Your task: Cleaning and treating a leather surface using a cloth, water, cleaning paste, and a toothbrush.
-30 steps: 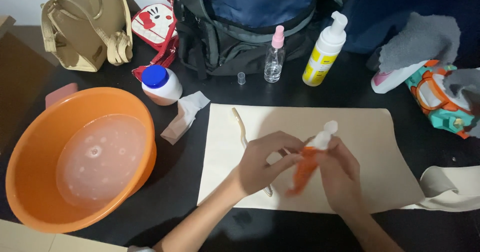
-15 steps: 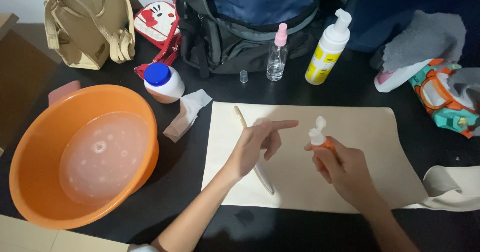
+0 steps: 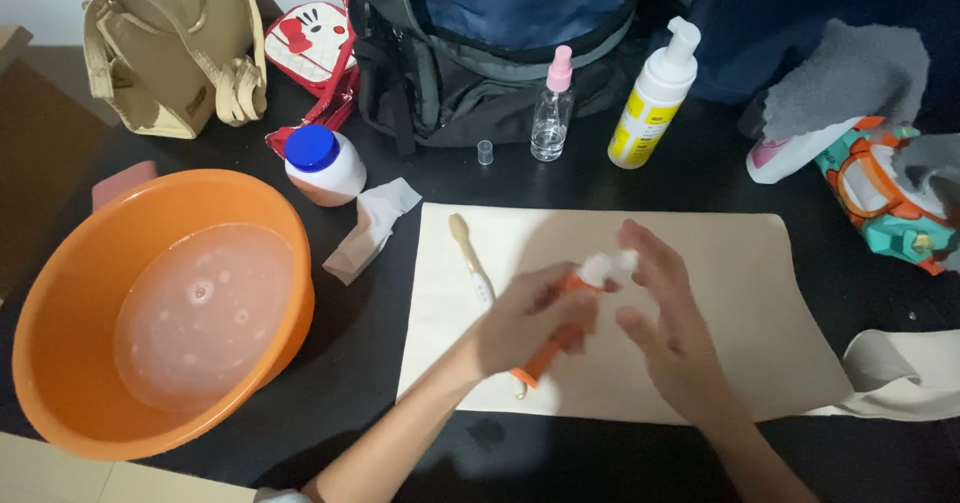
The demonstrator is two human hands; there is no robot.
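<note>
Bottle (image 3: 560,335), orange with a white cap, now sits in the left hand (image 3: 530,321) over the middle of the cream cloth (image 3: 760,293); half a second ago the right hand held it alone while the left hovered flat over the toothbrush (image 3: 468,255). The handover points to work on the cap end, though blur hides the detail. The left grip is wrapped closed round the orange body, tilting it so the cap points up and to the right. The right hand (image 3: 665,328) is spread open, fingers loose, palm just beside the white cap; whether a fingertip touches it cannot be told. The toothbrush lies on the cloth's left part, just left of the left hand. On the dark table (image 3: 700,173), an orange basin (image 3: 150,308) of water stands at left, a clear spray bottle (image 3: 552,108) and a yellow pump bottle (image 3: 652,98) at the far side.
</note>
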